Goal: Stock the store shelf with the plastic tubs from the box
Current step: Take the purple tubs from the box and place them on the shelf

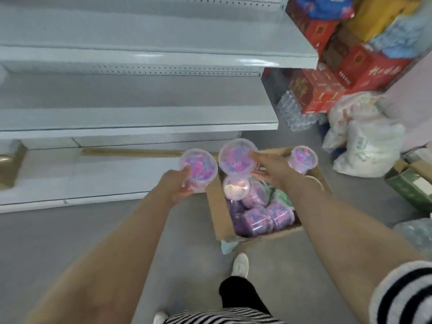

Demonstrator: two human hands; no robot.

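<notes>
Shelf: pale grey metal shelf (140,118), left of and behind the brown cardboard box (217,206).
Left tub: round see-through plastic tub full of pink and purple bits (198,168), held up just left of the box.
Feel: likely light, with stiff, smooth sides that may slip; lid might pop, so best held round the side wall.
Left hand (182,185): arm stretched down, fingers curled round the side of the left tub.
Middle tub (236,155): same kind, lifted over the far end of the box.
Right hand (266,168): arm stretched out, fingers on top and thumb under, pinching the middle tub's edge.
Right tub (302,159): upright at the box's far right corner, untouched.
Pile of tubs (259,213): lying inside the box.
</notes>
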